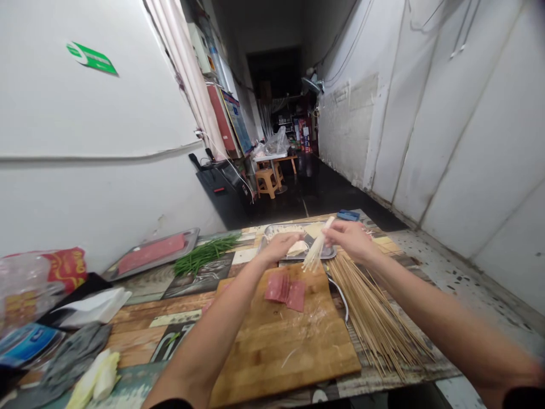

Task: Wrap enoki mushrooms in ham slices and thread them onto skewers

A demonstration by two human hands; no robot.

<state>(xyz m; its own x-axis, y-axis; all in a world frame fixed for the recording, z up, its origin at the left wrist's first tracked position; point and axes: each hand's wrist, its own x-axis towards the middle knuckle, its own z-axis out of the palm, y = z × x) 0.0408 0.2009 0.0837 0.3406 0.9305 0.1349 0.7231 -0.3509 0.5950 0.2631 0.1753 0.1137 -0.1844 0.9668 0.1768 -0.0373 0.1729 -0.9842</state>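
In my right hand point(347, 236) is a bunch of thin white enoki mushrooms point(314, 254), its loose strands hanging over the far edge of the wooden cutting board point(293, 352). My left hand point(281, 247) is over the metal tray point(263, 241), its fingers curled together near some pale pieces point(297, 249); what they hold, if anything, is hidden. On the board lie thin slices of pink meat point(279, 287), fanned out and partly overlapping. Right of the board, a large spread of bamboo skewers point(370, 312) lies under my right forearm.
Green chives point(206, 253) lie beside a tray with a pink meat slab point(152, 253) at the left. Nearer are a grey cloth point(80, 352), pale cabbage leaves point(100, 375) and plastic packaging point(32, 284). A blue object point(348, 215) sits at the table's far edge.
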